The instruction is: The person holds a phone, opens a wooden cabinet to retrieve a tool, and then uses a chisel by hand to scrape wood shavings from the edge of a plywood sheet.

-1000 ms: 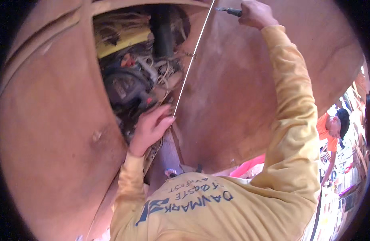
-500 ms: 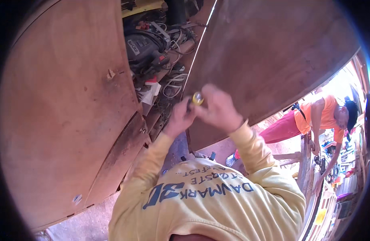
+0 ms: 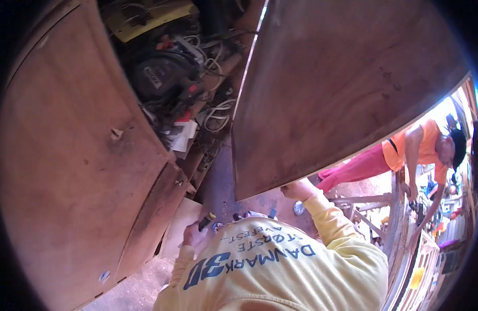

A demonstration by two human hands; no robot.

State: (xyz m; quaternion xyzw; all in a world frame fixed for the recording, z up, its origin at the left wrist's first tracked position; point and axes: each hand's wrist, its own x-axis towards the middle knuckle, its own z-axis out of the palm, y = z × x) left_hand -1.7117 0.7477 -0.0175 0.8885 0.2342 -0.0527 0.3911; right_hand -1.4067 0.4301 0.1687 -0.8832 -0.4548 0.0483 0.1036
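My left hand [image 3: 191, 234] is low beside my torso, closed on a small yellow-and-black hand tool [image 3: 205, 222], whose type I cannot make out. My right hand [image 3: 299, 188] grips the bottom edge of a large brown wooden panel [image 3: 342, 88], which fills the upper right with a thin light line along its left edge. To the left of it an open cabinet holds a dark power tool [image 3: 158, 75], a yellow object [image 3: 145, 20] and tangled pale cords [image 3: 214, 116]. The fingers of my right hand are partly hidden at the panel edge.
A wooden cabinet door [image 3: 68, 171] fills the left side. Loose boards and the floor [image 3: 132, 282] show below. A co-worker in an orange shirt [image 3: 415, 145] bends over a wooden frame [image 3: 368, 199] at the right, among cluttered materials.
My hands came down from high on the panel, met at the middle, then parted: my left went low with the small tool, my right to the panel's bottom edge. The view shifted.
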